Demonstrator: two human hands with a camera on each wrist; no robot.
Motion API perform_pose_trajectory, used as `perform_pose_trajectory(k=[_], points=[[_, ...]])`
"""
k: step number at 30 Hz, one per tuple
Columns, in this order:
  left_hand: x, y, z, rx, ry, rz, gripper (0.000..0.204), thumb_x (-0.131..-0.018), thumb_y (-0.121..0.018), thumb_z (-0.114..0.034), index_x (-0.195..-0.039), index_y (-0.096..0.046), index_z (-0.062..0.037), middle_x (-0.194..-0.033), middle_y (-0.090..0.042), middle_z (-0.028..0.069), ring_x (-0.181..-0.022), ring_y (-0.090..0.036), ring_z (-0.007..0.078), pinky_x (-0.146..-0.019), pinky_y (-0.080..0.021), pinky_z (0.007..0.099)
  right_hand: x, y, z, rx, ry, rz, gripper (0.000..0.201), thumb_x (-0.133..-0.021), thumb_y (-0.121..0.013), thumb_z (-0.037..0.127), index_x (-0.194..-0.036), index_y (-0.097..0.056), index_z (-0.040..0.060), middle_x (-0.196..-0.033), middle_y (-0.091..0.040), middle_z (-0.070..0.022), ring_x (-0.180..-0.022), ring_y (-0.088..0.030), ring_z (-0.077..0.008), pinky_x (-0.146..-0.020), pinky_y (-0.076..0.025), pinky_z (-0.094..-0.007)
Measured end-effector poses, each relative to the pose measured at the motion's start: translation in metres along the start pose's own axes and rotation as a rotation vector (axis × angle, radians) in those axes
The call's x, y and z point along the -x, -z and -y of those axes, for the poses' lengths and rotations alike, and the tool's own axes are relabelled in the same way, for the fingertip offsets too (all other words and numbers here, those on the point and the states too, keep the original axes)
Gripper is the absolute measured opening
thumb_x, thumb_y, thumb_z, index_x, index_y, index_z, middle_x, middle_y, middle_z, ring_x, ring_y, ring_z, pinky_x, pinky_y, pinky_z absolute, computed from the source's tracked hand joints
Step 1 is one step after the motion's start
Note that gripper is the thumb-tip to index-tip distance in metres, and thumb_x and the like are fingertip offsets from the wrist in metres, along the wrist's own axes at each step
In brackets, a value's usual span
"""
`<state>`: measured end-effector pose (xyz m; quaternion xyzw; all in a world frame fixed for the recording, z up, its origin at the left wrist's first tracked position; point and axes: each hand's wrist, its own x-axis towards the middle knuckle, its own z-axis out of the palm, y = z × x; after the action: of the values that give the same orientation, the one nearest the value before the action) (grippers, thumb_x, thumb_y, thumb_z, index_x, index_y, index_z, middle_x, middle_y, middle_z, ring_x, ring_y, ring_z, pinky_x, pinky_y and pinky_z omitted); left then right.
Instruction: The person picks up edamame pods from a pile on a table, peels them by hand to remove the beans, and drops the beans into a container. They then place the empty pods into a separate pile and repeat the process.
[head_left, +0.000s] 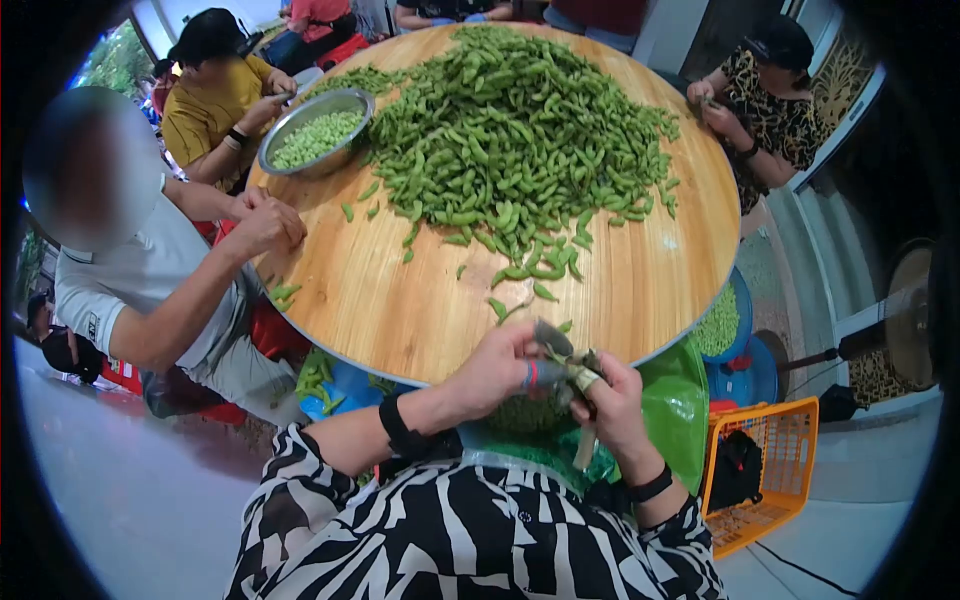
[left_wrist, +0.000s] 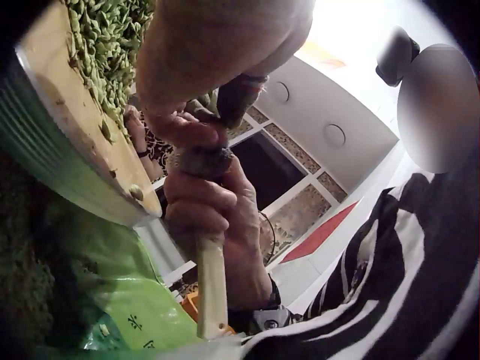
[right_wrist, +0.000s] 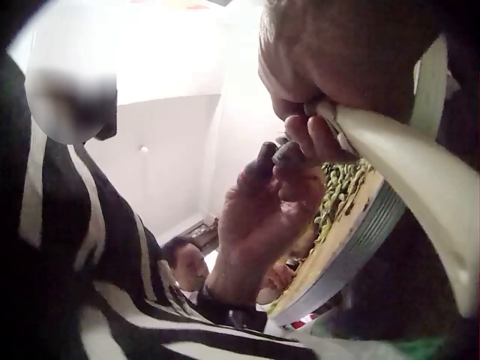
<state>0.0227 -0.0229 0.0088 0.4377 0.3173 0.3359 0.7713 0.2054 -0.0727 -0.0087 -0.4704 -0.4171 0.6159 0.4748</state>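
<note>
My left hand (head_left: 502,372) and right hand (head_left: 617,405) meet just off the near edge of the round wooden table (head_left: 400,330). Dark covers sit on the left thumb and forefinger, with a red band on one. The left fingers pinch a small green pod (head_left: 572,358), mostly hidden by the fingertips. My right hand, also with a dark-covered thumb (left_wrist: 206,161), grips a tool by its long pale handle (left_wrist: 212,289), which has a hole at its end and points downward. The tool's working end is hidden between the hands. A large heap of green soybean pods (head_left: 510,130) covers the table's far part.
A metal bowl of shelled beans (head_left: 310,140) stands at the table's left. Loose pods (head_left: 540,275) lie nearer me. Below right are a blue basin with beans (head_left: 722,325), a green bag (head_left: 675,410) and an orange crate (head_left: 765,470). Other people sit around the table.
</note>
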Motion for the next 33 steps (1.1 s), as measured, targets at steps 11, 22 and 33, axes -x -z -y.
perform_pose_trajectory(k=[11,22,33], points=[[0.000,0.017,0.013,-0.086,-0.022,0.056,0.023,-0.088,-0.062,-0.004,-0.111,-0.061,-0.0040,-0.100,-0.065,0.0044,-0.092,-0.061,0.0113,-0.079,-0.052,0.0257,-0.003,-0.010,0.007,-0.187,-0.139,0.068,0.020,-0.093,-0.041,0.011,-0.106,-0.052,0.0005,-0.064,-0.051,-0.0047,-0.046,-0.042,-0.0081,-0.040,-0.033,-0.0218],[0.005,0.005,-0.011,-0.200,0.126,-0.173,0.010,-0.085,-0.067,-0.010,-0.091,-0.069,-0.0022,-0.071,-0.063,-0.0002,-0.058,-0.055,0.0056,-0.049,-0.040,0.0189,0.001,-0.011,0.007,0.073,-0.021,0.110,0.039,-0.099,-0.040,0.022,-0.133,-0.048,0.0029,-0.060,-0.051,-0.0022,-0.045,-0.042,-0.0080,-0.042,-0.032,-0.0204],[0.008,0.009,-0.005,-0.315,-0.015,-0.088,0.021,-0.089,-0.055,0.000,-0.108,-0.065,0.0031,-0.086,-0.065,0.0037,-0.074,-0.057,0.0064,-0.063,-0.047,0.0211,0.003,-0.009,-0.007,-0.116,0.015,0.236,0.043,-0.100,-0.040,0.018,-0.140,-0.040,0.0017,-0.065,-0.047,0.0012,-0.048,-0.041,-0.0054,-0.043,-0.032,-0.0181]])
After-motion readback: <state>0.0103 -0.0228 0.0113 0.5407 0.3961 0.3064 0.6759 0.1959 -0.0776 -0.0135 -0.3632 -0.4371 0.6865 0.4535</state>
